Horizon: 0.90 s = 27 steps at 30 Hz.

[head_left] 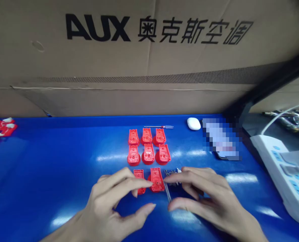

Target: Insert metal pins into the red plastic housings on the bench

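Observation:
My left hand [116, 201] is over the blue table with its thumb and fingers apart, holding nothing. Its index fingertip is at a red plastic part [156, 178] in the front row, and its fingers partly cover another red part [139, 174]. To the right, my right hand [204, 195] has thumb and index finger spread. A thin clear rod [167, 192] lies between those two fingertips; whether they touch it is unclear. Small metal pieces [169, 173] sit partly hidden behind the right fingers. Two rows of red parts [148, 153] stand beyond both hands.
A screwdriver [164, 127] lies behind the red parts. Farther right are a white case [194, 123], a pixelated phone [219, 137] and a white power strip [285, 174]. Red and white pieces [0, 129] lie far left. A cardboard box [139, 60] rises behind the table.

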### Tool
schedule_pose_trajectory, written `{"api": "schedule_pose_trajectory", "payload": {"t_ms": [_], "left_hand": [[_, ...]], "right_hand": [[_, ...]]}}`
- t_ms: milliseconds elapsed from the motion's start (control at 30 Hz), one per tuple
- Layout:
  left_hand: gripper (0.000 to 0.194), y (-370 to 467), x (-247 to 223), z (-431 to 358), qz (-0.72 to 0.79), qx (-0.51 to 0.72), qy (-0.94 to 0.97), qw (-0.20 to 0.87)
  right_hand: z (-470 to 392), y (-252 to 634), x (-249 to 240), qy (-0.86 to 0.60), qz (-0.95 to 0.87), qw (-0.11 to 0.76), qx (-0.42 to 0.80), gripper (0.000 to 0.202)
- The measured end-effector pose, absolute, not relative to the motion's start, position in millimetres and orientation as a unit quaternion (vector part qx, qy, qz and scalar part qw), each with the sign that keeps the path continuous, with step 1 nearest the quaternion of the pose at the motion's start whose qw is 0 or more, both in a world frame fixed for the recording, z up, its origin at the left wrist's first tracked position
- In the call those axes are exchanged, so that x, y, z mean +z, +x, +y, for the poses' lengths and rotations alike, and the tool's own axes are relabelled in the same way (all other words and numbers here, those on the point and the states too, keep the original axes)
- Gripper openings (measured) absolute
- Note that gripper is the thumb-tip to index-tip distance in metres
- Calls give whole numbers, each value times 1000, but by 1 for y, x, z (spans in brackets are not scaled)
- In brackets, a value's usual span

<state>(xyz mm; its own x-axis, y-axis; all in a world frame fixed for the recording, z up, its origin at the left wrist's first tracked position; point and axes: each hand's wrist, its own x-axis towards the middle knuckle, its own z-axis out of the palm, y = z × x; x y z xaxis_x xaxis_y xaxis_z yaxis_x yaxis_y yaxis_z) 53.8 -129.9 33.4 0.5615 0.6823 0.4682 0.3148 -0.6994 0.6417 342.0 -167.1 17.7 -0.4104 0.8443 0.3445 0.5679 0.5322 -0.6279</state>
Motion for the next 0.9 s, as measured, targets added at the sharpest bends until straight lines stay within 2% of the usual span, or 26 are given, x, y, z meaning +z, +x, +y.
{"api": "schedule_pose_trajectory", "payload": {"t_ms": [167, 300, 533, 667, 800, 900], "left_hand": [[19, 60, 31, -138, 282, 320, 841, 334], [15, 63, 27, -142, 274, 308, 815, 408], [17, 66, 22, -143, 284, 326, 797, 421], [14, 65, 26, -140, 283, 335, 827, 352], [28, 61, 29, -141, 269, 318, 877, 239], [35, 58, 25, -142, 257, 299, 897, 201]], "right_hand": [[-174, 320, 21, -370, -830, 387, 156, 33], [-174, 310, 22, -339, -843, 394, 136, 25], [-175, 307, 19, -334, -852, 388, 109, 30], [-174, 307, 18, -343, -838, 399, 142, 33], [-175, 309, 16, -335, -836, 397, 175, 22], [-177, 311, 13, -337, -830, 386, 220, 20]]}}
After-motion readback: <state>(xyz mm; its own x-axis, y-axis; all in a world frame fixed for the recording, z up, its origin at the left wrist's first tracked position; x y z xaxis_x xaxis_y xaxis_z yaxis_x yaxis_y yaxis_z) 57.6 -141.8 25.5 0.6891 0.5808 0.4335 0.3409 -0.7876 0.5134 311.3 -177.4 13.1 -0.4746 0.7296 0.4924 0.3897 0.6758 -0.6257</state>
